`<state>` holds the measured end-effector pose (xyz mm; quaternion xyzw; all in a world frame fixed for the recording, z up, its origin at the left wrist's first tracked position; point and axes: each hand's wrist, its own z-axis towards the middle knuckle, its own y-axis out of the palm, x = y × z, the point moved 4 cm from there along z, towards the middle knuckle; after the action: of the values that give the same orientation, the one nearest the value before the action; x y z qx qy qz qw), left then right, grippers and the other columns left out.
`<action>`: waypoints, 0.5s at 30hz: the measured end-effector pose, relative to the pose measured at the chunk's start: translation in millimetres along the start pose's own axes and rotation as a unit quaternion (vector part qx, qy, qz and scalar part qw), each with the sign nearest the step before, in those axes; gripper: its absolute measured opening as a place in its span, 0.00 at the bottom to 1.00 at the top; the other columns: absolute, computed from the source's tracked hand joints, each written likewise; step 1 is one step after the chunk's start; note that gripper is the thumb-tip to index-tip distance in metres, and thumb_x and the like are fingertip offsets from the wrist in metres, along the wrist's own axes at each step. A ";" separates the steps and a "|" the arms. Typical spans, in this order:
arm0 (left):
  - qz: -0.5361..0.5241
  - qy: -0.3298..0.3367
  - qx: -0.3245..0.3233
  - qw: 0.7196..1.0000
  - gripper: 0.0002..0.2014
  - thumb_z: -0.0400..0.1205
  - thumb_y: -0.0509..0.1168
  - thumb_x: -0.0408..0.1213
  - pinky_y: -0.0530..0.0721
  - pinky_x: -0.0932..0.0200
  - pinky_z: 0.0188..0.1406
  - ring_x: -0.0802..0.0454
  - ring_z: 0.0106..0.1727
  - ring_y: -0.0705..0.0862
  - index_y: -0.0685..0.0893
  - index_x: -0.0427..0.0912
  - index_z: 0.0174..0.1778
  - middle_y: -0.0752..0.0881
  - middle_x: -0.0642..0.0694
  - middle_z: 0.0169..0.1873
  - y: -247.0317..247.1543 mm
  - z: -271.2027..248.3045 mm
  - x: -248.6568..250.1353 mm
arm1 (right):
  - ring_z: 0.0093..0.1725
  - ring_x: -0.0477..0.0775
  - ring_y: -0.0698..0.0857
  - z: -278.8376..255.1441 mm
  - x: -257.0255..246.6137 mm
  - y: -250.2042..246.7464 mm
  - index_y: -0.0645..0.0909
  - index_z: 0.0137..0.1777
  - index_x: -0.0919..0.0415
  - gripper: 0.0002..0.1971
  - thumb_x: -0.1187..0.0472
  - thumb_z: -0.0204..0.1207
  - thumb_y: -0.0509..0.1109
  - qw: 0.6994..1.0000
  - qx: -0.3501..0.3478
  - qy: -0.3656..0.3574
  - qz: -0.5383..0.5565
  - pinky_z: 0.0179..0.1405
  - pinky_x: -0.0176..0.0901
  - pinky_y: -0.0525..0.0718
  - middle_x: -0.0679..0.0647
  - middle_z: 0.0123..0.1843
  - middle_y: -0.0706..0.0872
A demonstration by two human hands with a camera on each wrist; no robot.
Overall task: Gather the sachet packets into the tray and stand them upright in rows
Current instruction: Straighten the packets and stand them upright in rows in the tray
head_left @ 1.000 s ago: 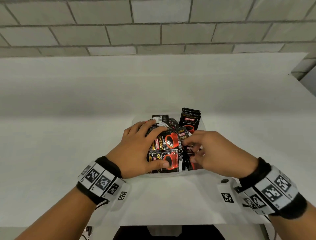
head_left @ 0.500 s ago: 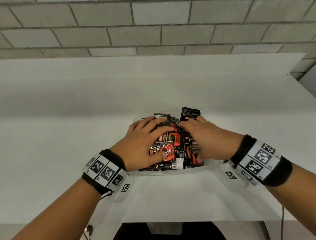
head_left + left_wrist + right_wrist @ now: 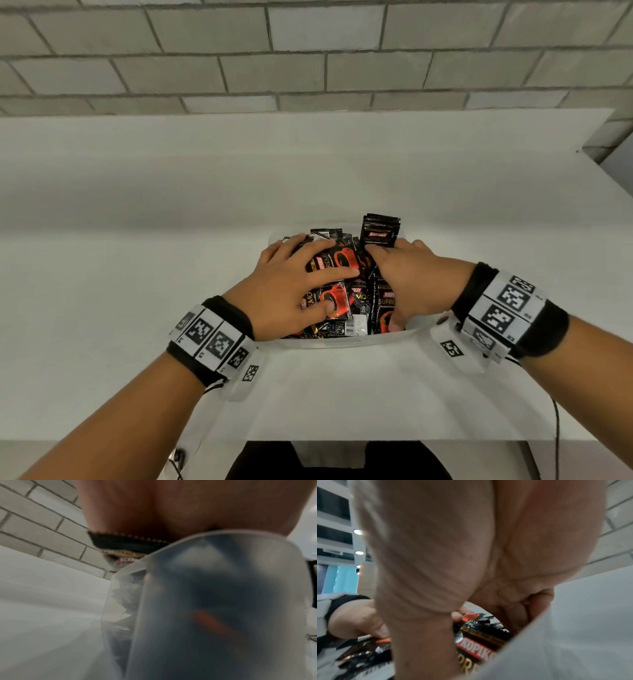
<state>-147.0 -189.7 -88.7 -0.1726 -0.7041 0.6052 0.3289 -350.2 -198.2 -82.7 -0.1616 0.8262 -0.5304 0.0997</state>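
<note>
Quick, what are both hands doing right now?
Left hand: open, fingers spread flat on the packets.
Right hand: in the tray among the packets; grip cannot be told.

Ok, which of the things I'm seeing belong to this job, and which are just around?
Part of the job:
- loose packets lying jumbled in the tray
- upright packets at the tray's far right
- tray
- left hand, spread flat on the pile
- right hand, fingers down among the packets

Just around:
- white table
- block wall
- wrist bands with printed markers
</note>
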 end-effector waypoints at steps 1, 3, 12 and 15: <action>-0.002 -0.003 -0.003 1.000 0.28 0.83 0.52 0.65 0.50 0.32 0.85 0.41 0.89 0.47 0.55 0.83 0.80 0.52 0.60 0.88 0.7 0.2 -1.1 | 0.64 0.55 0.72 1.5 0.5 -1.0 0.66 0.75 0.56 0.58 0.37 0.46 0.89 1.000 -0.008 0.003 0.006 0.65 0.52 0.73 0.50 0.66 0.80; -0.006 -0.005 -0.004 1.000 0.27 0.83 0.53 0.65 0.49 0.31 0.85 0.42 0.89 0.46 0.56 0.82 0.80 0.51 0.60 0.88 1.3 -0.1 -2.0 | 0.64 0.54 0.71 3.4 3.2 -4.1 0.70 0.72 0.54 0.55 0.38 0.45 0.89 1.000 -0.018 0.012 0.019 0.66 0.51 0.73 0.48 0.65 0.80; -0.014 0.000 -0.002 1.000 0.28 0.82 0.49 0.68 0.48 0.32 0.86 0.43 0.89 0.45 0.54 0.82 0.80 0.50 0.60 0.88 -1.3 -1.5 -1.4 | 0.55 0.55 0.77 1.1 12.1 -10.5 0.70 0.63 0.52 0.49 0.36 0.45 0.89 0.991 -0.056 0.044 0.114 0.54 0.49 0.79 0.52 0.57 0.78; -0.025 -0.002 0.003 1.000 0.28 0.82 0.54 0.65 0.48 0.33 0.86 0.44 0.89 0.44 0.57 0.81 0.80 0.50 0.61 0.88 -2.2 -1.8 -0.6 | 0.55 0.54 0.80 -0.9 9.6 -11.5 0.69 0.69 0.55 0.52 0.34 0.48 0.88 0.990 -0.047 0.038 0.131 0.59 0.50 0.75 0.49 0.58 0.81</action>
<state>-145.0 -189.2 -86.7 -0.1530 -0.7067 0.5996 0.3430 -357.5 -205.4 -71.8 -0.0359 0.8673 -0.4793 0.1296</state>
